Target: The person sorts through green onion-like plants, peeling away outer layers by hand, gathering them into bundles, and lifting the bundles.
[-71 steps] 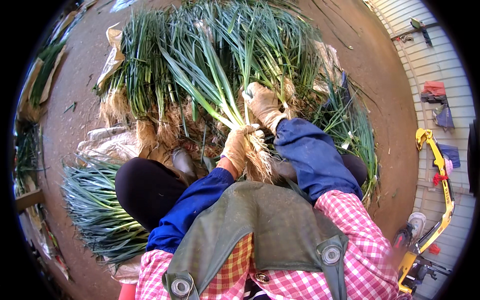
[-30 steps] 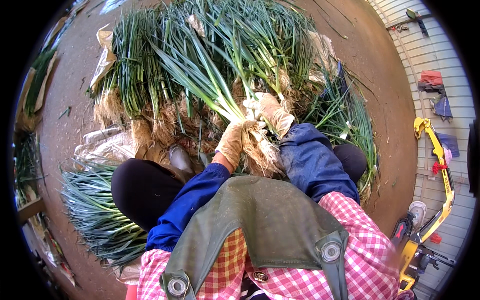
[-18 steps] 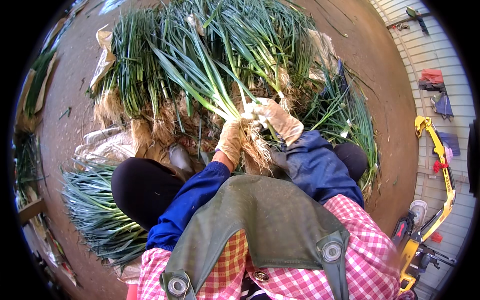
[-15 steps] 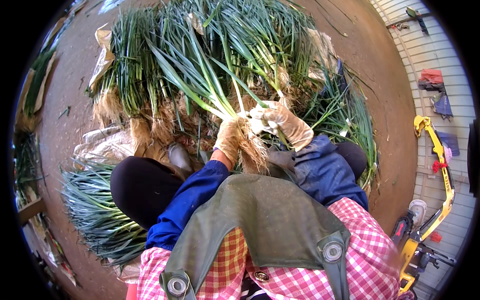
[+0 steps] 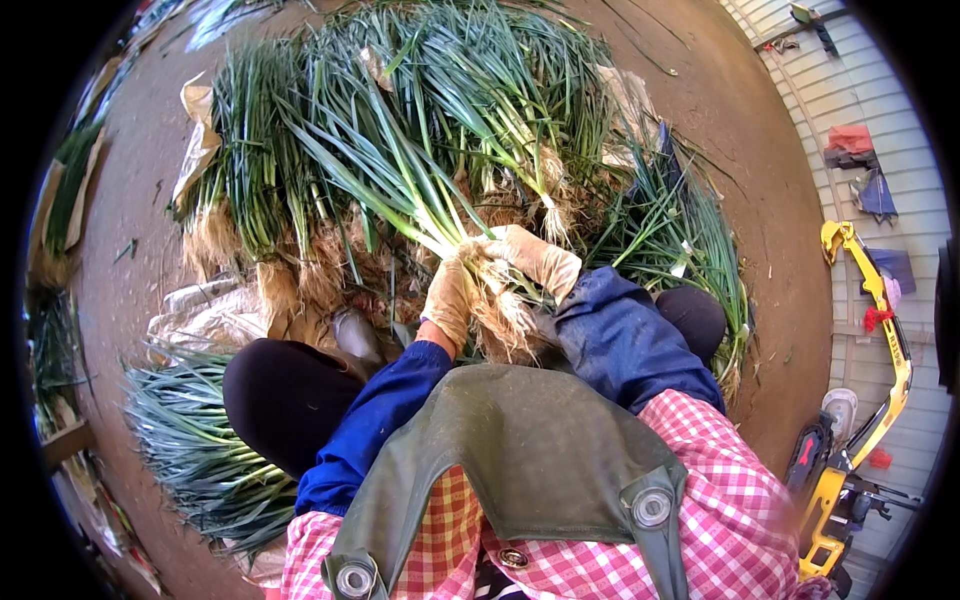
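My left hand [image 5: 449, 302], in a tan work glove, is closed around the pale lower stalks of a few green onions [image 5: 430, 218]. Their leaves point away to the upper left, and the stringy roots [image 5: 505, 318] hang toward my lap. From the right, my gloved right hand [image 5: 538, 258] grips the same green onions just above the roots, its fingertips partly hidden among the stalks. Just beyond my hands lies a large heap of green onions [image 5: 260, 150], roots toward me.
A neat pile of green onions [image 5: 205, 440] lies by my left knee. Looser greens [image 5: 690, 230] spread beside my right knee. Crumpled sacking [image 5: 205, 315] covers part of the brown floor [image 5: 130, 300]. A yellow toy-like excavator [image 5: 880, 400] stands at the right by a ribbed wall.
My right hand has moved left and inward onto the held green onions; a strip of green that was in it no longer shows. My left hand keeps its hold.
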Motion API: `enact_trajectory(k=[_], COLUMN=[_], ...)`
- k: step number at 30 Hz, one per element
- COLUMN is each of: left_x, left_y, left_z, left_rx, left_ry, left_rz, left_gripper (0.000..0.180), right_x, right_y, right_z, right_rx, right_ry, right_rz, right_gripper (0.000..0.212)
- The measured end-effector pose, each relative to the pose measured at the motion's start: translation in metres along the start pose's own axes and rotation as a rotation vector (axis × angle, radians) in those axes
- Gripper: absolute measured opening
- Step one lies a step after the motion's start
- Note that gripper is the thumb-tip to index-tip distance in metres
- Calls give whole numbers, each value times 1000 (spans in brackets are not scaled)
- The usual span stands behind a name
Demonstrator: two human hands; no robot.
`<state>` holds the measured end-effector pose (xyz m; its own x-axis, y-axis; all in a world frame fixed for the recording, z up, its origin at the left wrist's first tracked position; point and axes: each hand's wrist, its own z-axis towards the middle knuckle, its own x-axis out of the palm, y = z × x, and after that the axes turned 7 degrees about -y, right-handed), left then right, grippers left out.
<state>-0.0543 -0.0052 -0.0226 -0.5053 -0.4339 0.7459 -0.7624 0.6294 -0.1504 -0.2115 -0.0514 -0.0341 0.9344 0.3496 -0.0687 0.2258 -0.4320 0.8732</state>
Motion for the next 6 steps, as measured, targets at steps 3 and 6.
enact_trajectory(k=[3,6], left_x=[11,-13], left_y=[1,3], left_z=[-3,20], left_rx=[37,32], left_ry=[-31,-114], left_rz=[-186,104], left_gripper=[27,30], right_x=[2,-5], right_y=[21,48], right_z=[-15,-25], right_rx=[-270,224], right_ry=[45,-31], right_rz=[-501,-398], right_gripper=[20,37])
